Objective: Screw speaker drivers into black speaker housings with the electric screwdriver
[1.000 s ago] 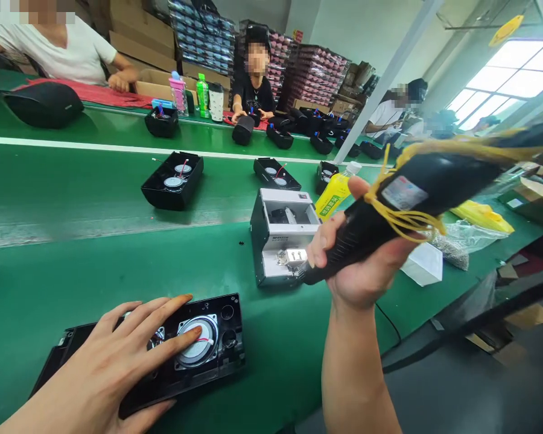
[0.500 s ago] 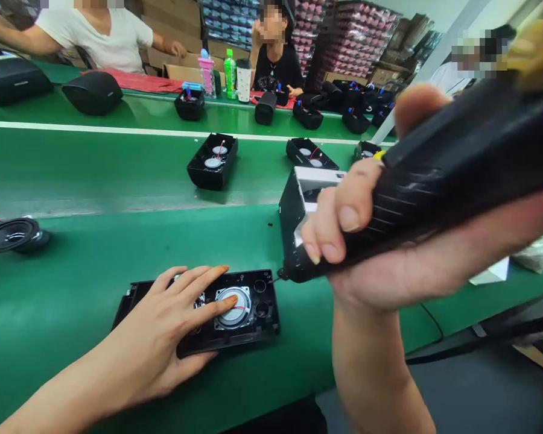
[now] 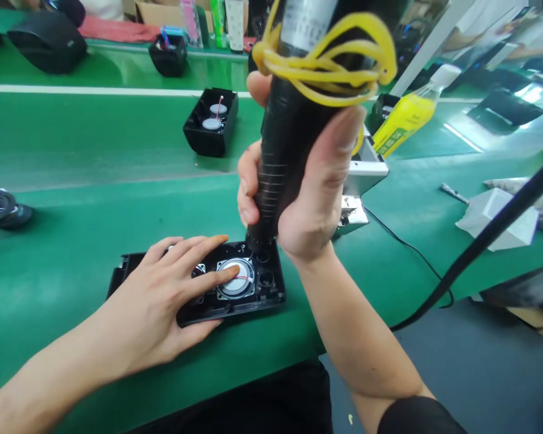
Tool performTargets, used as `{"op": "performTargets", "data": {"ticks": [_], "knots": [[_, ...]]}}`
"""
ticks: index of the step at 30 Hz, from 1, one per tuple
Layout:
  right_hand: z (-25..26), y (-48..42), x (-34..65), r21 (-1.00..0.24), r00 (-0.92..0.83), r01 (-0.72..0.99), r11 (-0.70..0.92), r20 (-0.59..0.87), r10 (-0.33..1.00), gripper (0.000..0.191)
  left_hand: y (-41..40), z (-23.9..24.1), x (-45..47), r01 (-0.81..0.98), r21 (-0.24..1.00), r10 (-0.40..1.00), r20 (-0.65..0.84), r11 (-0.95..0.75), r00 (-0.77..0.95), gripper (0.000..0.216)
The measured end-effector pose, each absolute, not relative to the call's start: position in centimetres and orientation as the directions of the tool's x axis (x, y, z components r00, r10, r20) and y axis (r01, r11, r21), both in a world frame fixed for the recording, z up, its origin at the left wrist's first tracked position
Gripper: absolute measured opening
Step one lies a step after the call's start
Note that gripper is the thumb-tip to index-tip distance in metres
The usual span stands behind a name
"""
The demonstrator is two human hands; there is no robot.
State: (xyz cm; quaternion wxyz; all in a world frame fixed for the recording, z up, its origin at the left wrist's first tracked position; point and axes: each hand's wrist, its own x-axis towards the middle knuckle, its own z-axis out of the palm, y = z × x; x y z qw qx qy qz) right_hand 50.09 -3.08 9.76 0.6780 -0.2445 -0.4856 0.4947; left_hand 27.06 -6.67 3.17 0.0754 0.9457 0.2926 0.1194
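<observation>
A black speaker housing [image 3: 217,313] lies open side up on the green bench, with a round speaker driver [image 3: 230,288] seated in it. My left hand [image 3: 176,289] steadies the housing, fingers spread across it and thumb along its near wall. One fingertip rests on the driver's back; part of a second driver shows under the fingers. Wrapped in my right hand [image 3: 308,181] is a black electric screwdriver [image 3: 280,138] with yellow rubber bands round its upper part. It points down, its bit at the driver's upper right corner; whether it touches a screw I cannot tell.
Behind my right hand stands a white-and-black box device [image 3: 364,172], with a yellow-labelled bottle [image 3: 405,114] beyond. A loose speaker [image 3: 4,208] lies at left. Another open housing [image 3: 212,123] sits farther back. A black cable [image 3: 493,235] crosses the right side, near a white container [image 3: 500,220].
My right hand has swung the electric screwdriver from a slanted hold at the right to nearly upright over the housing. The left hand keeps its place on the housing. The view has tilted down.
</observation>
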Motion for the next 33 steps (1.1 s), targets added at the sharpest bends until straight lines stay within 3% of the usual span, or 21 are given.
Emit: {"op": "performTargets", "data": {"ticks": [5, 11, 20, 33], "knots": [[8.2, -2.1, 50.1, -0.760, 0.013, -0.464, 0.455, 0.508, 0.861, 0.056, -6.6, 3.2, 27.1, 0.533, 0.200, 0.565, 0.173, -0.822, 0.807, 0.058], [8.0, -2.1, 50.7, -0.822, -0.079, -0.421, 0.383, 0.454, 0.888, 0.058, -6.6, 3.4, 27.2, 0.528, 0.195, 0.559, 0.178, -0.827, 0.810, 0.057], [7.1, -1.1, 50.0, -0.795, 0.002, -0.417, 0.440, 0.483, 0.875, 0.048, -6.6, 3.2, 27.1, 0.536, 0.216, 0.572, 0.166, -0.816, 0.803, 0.058], [7.0, -1.7, 50.0, -0.843, -0.078, -0.329, 0.427, 0.475, 0.877, 0.068, -6.5, 3.2, 27.0, 0.537, 0.175, 0.563, 0.176, -0.825, 0.808, 0.055]]}}
